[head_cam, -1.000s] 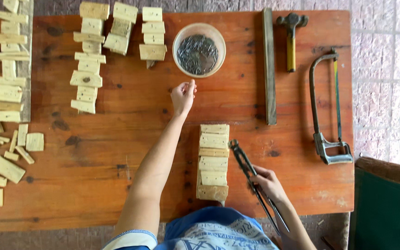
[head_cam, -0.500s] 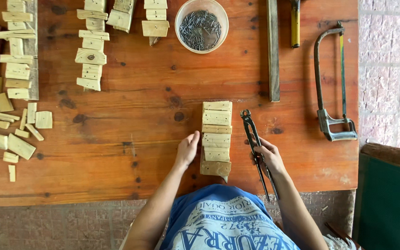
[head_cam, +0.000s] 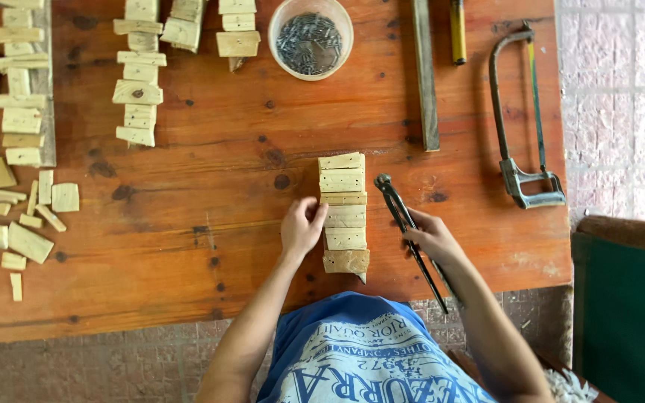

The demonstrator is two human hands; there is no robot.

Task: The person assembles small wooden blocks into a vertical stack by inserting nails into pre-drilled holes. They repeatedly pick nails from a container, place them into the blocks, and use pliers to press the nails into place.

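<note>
Scattered wood offcuts (head_cam: 16, 216) lie at the far left of the wooden tabletop (head_cam: 188, 283). Right of centre, near the person, the left hand (head_cam: 301, 227) curls its fingers against the left edge of a row of small wooden blocks (head_cam: 343, 213); whether it truly grips is unclear. Just right, the right hand (head_cam: 431, 237) is closed around black pincers (head_cam: 406, 224). A hacksaw (head_cam: 524, 142) lies farther right.

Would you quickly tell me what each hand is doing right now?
Left hand: fingers curled, touching the row of wooden blocks.
Right hand: closed on the pincers.
</note>
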